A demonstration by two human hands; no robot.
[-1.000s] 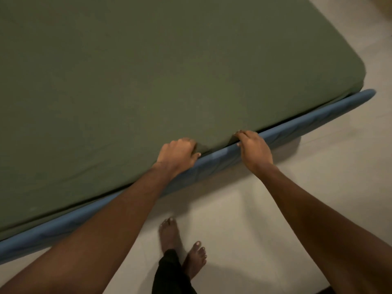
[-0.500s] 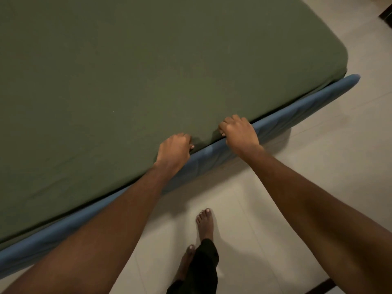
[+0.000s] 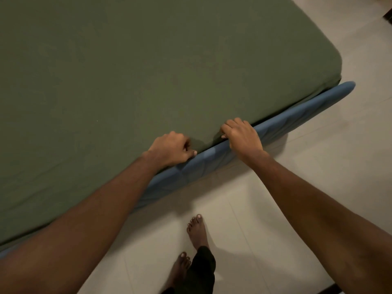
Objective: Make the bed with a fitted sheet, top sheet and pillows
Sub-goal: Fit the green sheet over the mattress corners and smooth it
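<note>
From the head view, a pale tiled floor (image 3: 275, 209) and two bare feet (image 3: 196, 232) lie below the blue bed frame (image 3: 275, 128). The green fitted sheet (image 3: 148, 71) covers the mattress. The left hand (image 3: 170, 148) and right hand (image 3: 241, 135), fingers curled tight, grip the sheet's edge just beside the frame.

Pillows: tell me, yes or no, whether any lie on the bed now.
No: the green sheet lies bare, with only both hands gripping its near edge.

A home bedroom: sheeted bed (image 3: 148, 71), tiled floor (image 3: 275, 209).
</note>
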